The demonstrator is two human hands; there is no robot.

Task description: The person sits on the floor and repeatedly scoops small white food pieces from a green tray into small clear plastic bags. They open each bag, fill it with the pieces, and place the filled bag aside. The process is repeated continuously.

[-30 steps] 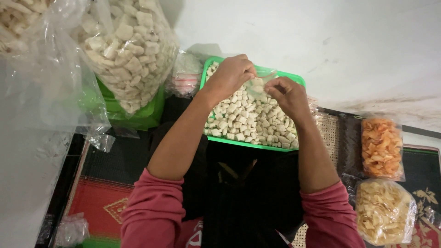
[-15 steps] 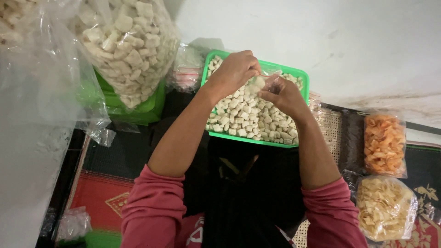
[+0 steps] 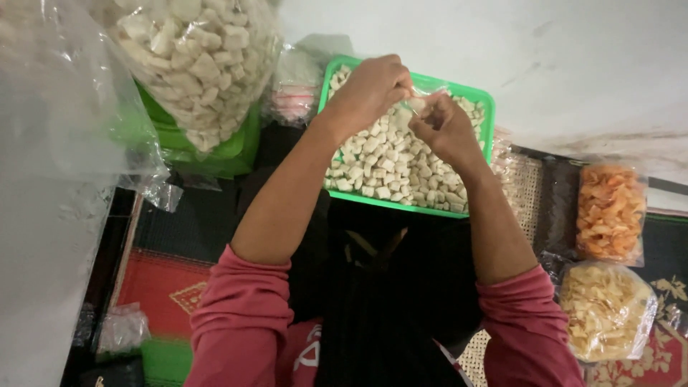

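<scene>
Above a large clear plastic bag of pale crackers (image 3: 193, 64) at far left, a person's left hand (image 3: 373, 89) and right hand (image 3: 441, 125) meet over one green plastic tray (image 3: 487, 100) of white cracker pieces, both pinching a small clear plastic bag (image 3: 423, 97) between curled fingers; two filled packets, orange (image 3: 609, 211) and yellow (image 3: 605, 312), lie right.

The tray (image 3: 481, 97) is bright green and holds pale, off-white pieces (image 3: 387, 161); the big clear bag (image 3: 197, 64) is full of the same whitish chunks above a darker green tub (image 3: 229, 154). One small bag (image 3: 609, 211) shows orange chips, another (image 3: 605, 312) pale yellow ones. The sleeves (image 3: 240, 322) are dusty rose, and the mat (image 3: 154, 287) is red with a pale diamond motif.
</scene>
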